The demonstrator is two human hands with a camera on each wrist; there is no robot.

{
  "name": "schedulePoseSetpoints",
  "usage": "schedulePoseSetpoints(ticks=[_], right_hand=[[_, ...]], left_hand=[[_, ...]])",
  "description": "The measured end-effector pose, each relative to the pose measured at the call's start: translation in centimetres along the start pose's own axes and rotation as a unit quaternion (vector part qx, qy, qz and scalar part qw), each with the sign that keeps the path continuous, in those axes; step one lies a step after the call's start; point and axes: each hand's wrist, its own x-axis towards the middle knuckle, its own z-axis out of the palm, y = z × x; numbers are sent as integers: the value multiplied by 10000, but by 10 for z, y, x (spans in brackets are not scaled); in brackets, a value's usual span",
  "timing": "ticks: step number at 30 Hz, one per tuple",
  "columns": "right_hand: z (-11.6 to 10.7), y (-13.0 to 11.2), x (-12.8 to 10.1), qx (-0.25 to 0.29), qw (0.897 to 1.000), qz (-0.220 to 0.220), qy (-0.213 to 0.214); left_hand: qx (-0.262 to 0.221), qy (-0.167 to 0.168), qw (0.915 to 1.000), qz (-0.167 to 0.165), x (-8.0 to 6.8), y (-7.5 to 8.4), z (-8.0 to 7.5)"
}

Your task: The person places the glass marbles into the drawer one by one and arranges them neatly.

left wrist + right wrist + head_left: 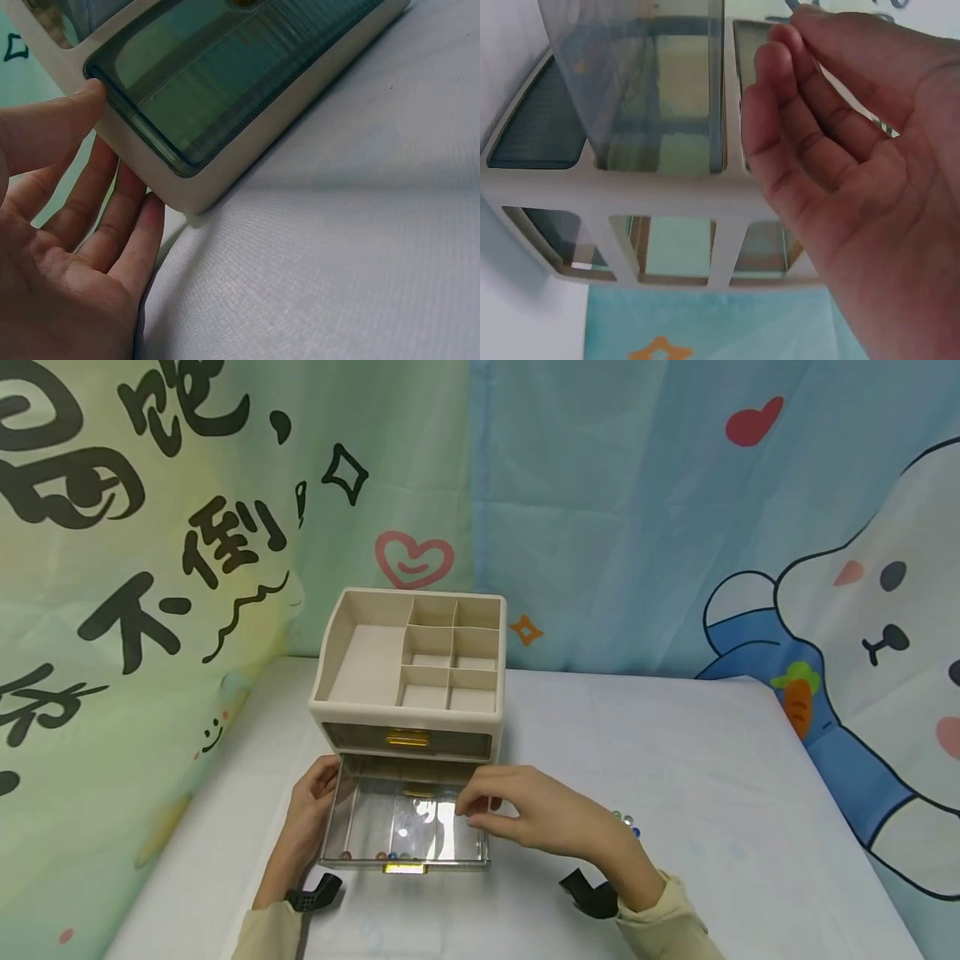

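A cream drawer organizer [407, 717] stands on the table with its lower clear drawer [360, 827] pulled out. Several small beads [381, 856] lie along the drawer's front inside. My left hand [311, 797] holds the organizer at its left side; in the left wrist view the thumb [90, 97] is on the front frame and the fingers reach along the side. My right hand [532, 810] hovers over the drawer's right side, fingers loosely bent and no thing showing between them. In the right wrist view its fingertips are beside the clear drawer wall [667, 90].
More beads [626, 821] lie on the white tablecloth [675, 760], just beyond my right wrist. The organizer's top has one large compartment [367, 664] and several small ones. Above the pulled-out drawer is a closed drawer with a gold handle [407, 739]. A printed curtain [600, 527] hangs behind.
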Motion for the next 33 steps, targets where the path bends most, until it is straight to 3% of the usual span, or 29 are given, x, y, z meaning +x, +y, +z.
schedulePoseSetpoints(ticks=[5, 12, 25, 33], right_hand=[[-1, 8, -15, 424, 9981, -192, 406], [-1, 22, -36, 560, 9932, -300, 973], [8, 51, -84, 591, 9839, 602, 1576], [15, 78, -110, 687, 9709, 1407, 1811]], left_hand=[[26, -6, 10000, 15, -1, 1, 0], [68, -11, 10000, -1, -1, 2, 0], [221, 62, 9997, -122, -3, 3, 0], [17, 9, 10000, -80, -2, 2, 0]])
